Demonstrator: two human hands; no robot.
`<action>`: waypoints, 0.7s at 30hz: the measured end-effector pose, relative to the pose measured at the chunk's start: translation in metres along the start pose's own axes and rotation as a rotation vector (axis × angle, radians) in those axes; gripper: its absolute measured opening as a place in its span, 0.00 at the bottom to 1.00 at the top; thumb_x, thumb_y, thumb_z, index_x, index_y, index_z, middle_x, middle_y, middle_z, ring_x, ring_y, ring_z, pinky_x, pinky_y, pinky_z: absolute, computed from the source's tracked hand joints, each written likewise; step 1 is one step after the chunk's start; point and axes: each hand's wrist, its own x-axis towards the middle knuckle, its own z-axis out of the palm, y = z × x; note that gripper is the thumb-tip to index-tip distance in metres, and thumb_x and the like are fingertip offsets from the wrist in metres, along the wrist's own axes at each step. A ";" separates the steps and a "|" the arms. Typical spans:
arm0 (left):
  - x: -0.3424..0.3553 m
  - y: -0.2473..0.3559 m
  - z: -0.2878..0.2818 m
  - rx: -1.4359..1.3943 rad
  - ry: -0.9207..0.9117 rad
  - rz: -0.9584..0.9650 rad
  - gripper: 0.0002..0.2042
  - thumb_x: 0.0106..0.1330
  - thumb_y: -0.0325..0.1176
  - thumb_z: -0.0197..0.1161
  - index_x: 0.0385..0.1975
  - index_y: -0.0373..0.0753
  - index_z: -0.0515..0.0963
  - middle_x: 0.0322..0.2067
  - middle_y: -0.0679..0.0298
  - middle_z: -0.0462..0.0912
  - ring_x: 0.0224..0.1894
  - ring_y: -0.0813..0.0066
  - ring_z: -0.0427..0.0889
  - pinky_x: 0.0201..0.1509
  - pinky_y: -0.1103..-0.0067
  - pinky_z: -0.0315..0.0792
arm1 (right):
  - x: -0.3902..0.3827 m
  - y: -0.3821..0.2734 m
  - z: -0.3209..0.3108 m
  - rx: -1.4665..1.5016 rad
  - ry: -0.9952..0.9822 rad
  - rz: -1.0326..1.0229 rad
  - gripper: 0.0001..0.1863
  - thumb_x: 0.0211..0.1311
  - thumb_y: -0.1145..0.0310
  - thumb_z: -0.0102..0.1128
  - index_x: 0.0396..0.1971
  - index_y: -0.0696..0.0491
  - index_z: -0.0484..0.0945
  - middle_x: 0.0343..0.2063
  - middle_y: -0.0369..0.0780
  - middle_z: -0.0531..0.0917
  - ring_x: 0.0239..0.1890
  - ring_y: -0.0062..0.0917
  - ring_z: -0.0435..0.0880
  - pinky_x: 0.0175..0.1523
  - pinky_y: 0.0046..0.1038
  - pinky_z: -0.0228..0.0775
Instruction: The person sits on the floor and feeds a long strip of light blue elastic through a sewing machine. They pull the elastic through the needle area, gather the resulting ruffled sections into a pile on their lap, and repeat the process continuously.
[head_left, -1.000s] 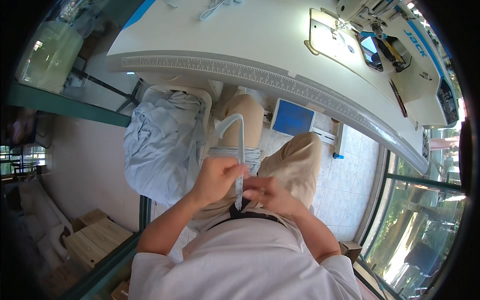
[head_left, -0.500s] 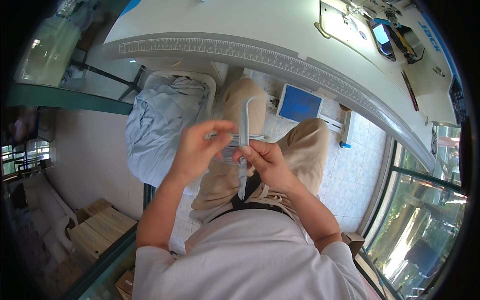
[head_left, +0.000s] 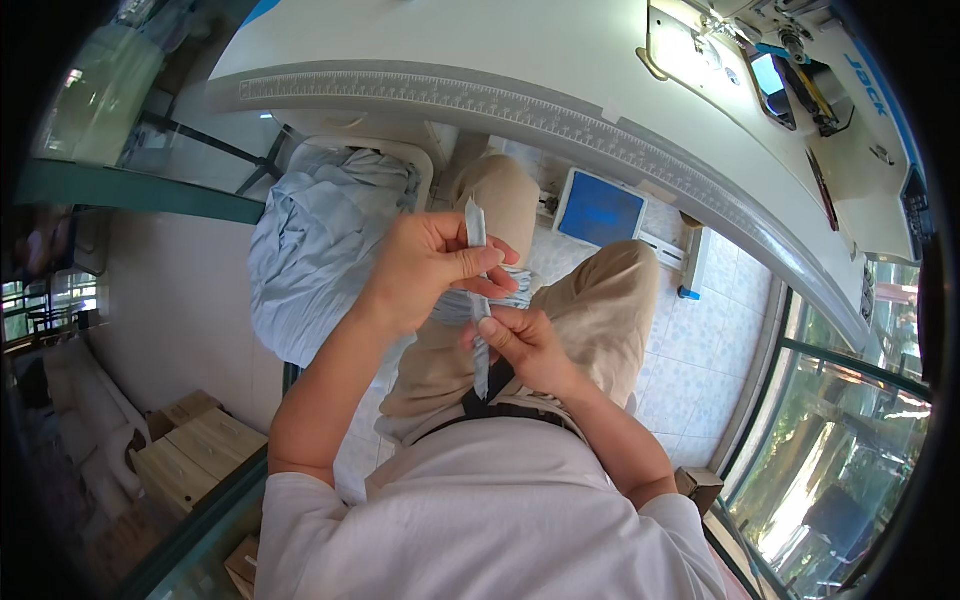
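A narrow light-grey fabric strip [head_left: 476,226] stands lengthwise in front of me, above my lap. My left hand [head_left: 440,262] pinches its upper part between thumb and fingers, with the other fingers partly spread. Just below, my right hand [head_left: 522,345] is closed on the same strip, thumb on top. The strip's lower end [head_left: 482,378] hangs toward my waist. Behind my hands, a bundle of pale blue-grey striped fabric [head_left: 512,288] lies across my thigh; my fingers cover part of it.
A heap of light blue cloth [head_left: 325,230] spills from a pale bin on the left. Ahead runs a white sewing table [head_left: 450,40] with a ruler strip [head_left: 430,92] on its front edge. A sewing machine [head_left: 880,150] stands at the right; below is a blue pedal [head_left: 600,208].
My left hand has moved right onto the strip and closed on its upper part. The strip's top, curled over before, is now straighter. My right hand has shifted slightly down, still holding it.
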 end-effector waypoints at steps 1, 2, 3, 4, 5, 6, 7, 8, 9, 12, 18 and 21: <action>-0.003 -0.001 0.002 0.011 0.025 0.013 0.08 0.64 0.29 0.58 0.36 0.30 0.77 0.35 0.51 0.82 0.33 0.63 0.84 0.31 0.77 0.81 | 0.001 0.000 0.000 -0.001 -0.006 0.000 0.17 0.71 0.60 0.46 0.32 0.55 0.81 0.26 0.31 0.81 0.26 0.11 0.72 0.32 0.17 0.67; -0.004 -0.001 0.004 0.023 0.050 0.027 0.08 0.65 0.29 0.57 0.36 0.30 0.77 0.35 0.51 0.82 0.33 0.63 0.84 0.32 0.76 0.81 | 0.002 0.001 0.000 -0.003 -0.011 0.000 0.17 0.71 0.60 0.46 0.32 0.55 0.81 0.26 0.31 0.81 0.25 0.11 0.72 0.32 0.17 0.67; -0.005 0.003 0.007 -0.019 0.070 0.027 0.08 0.65 0.30 0.57 0.36 0.30 0.76 0.35 0.51 0.82 0.32 0.63 0.84 0.32 0.76 0.81 | 0.002 0.001 0.000 -0.005 -0.016 -0.001 0.17 0.71 0.60 0.46 0.32 0.54 0.81 0.26 0.31 0.81 0.25 0.11 0.72 0.32 0.17 0.67; -0.005 0.009 0.010 -0.060 0.089 0.027 0.09 0.66 0.30 0.56 0.36 0.30 0.76 0.34 0.51 0.82 0.32 0.63 0.84 0.32 0.76 0.81 | 0.002 0.000 0.000 -0.001 -0.019 -0.001 0.17 0.70 0.60 0.46 0.31 0.55 0.81 0.26 0.31 0.81 0.25 0.11 0.72 0.32 0.16 0.66; -0.006 0.012 0.012 -0.100 0.107 0.027 0.09 0.67 0.31 0.56 0.36 0.29 0.76 0.34 0.51 0.82 0.32 0.63 0.84 0.32 0.76 0.81 | 0.002 -0.001 0.000 0.003 -0.022 -0.001 0.17 0.70 0.59 0.46 0.31 0.55 0.81 0.25 0.31 0.81 0.25 0.11 0.72 0.32 0.16 0.66; -0.005 0.013 0.012 -0.088 0.119 0.029 0.10 0.67 0.32 0.55 0.36 0.29 0.76 0.34 0.51 0.82 0.32 0.63 0.84 0.32 0.76 0.81 | 0.003 -0.002 0.000 0.006 -0.023 -0.004 0.18 0.70 0.59 0.46 0.31 0.55 0.81 0.25 0.31 0.81 0.25 0.11 0.72 0.32 0.16 0.66; -0.004 0.012 0.011 -0.076 0.131 0.031 0.10 0.68 0.32 0.55 0.35 0.29 0.76 0.33 0.51 0.82 0.31 0.63 0.84 0.32 0.76 0.81 | 0.003 -0.002 0.000 0.017 -0.022 0.010 0.17 0.70 0.60 0.47 0.33 0.55 0.80 0.26 0.31 0.80 0.25 0.11 0.72 0.32 0.17 0.67; -0.004 0.012 0.010 -0.064 0.144 0.034 0.11 0.68 0.33 0.54 0.35 0.29 0.76 0.33 0.51 0.82 0.31 0.63 0.84 0.32 0.76 0.81 | 0.002 -0.002 0.000 0.029 -0.021 0.024 0.16 0.70 0.61 0.47 0.34 0.56 0.80 0.26 0.31 0.80 0.26 0.12 0.72 0.33 0.17 0.67; -0.003 0.012 0.008 -0.059 0.177 0.057 0.11 0.68 0.33 0.55 0.35 0.29 0.76 0.32 0.51 0.82 0.31 0.63 0.84 0.32 0.76 0.81 | 0.004 -0.003 0.000 0.039 -0.024 0.036 0.15 0.70 0.62 0.48 0.36 0.57 0.79 0.27 0.31 0.80 0.26 0.12 0.72 0.33 0.17 0.67; -0.001 0.015 -0.003 -0.065 0.282 0.158 0.12 0.68 0.34 0.55 0.34 0.29 0.77 0.31 0.52 0.82 0.30 0.62 0.84 0.31 0.75 0.81 | -0.003 -0.009 0.009 -0.086 0.154 -0.021 0.13 0.66 0.65 0.53 0.44 0.58 0.76 0.29 0.35 0.81 0.26 0.16 0.75 0.36 0.19 0.69; -0.005 0.057 -0.015 -0.161 0.442 0.422 0.12 0.67 0.34 0.56 0.34 0.27 0.76 0.28 0.52 0.81 0.28 0.62 0.84 0.32 0.74 0.82 | -0.032 0.007 0.001 -0.629 0.356 -0.315 0.14 0.55 0.73 0.64 0.40 0.59 0.73 0.26 0.42 0.81 0.26 0.27 0.82 0.30 0.25 0.73; -0.012 0.059 -0.014 -0.187 0.483 0.455 0.13 0.67 0.34 0.57 0.34 0.27 0.76 0.28 0.52 0.81 0.29 0.61 0.84 0.33 0.74 0.82 | -0.039 0.006 0.004 -0.692 0.422 -0.386 0.11 0.53 0.76 0.65 0.35 0.58 0.73 0.24 0.42 0.81 0.23 0.26 0.81 0.29 0.25 0.73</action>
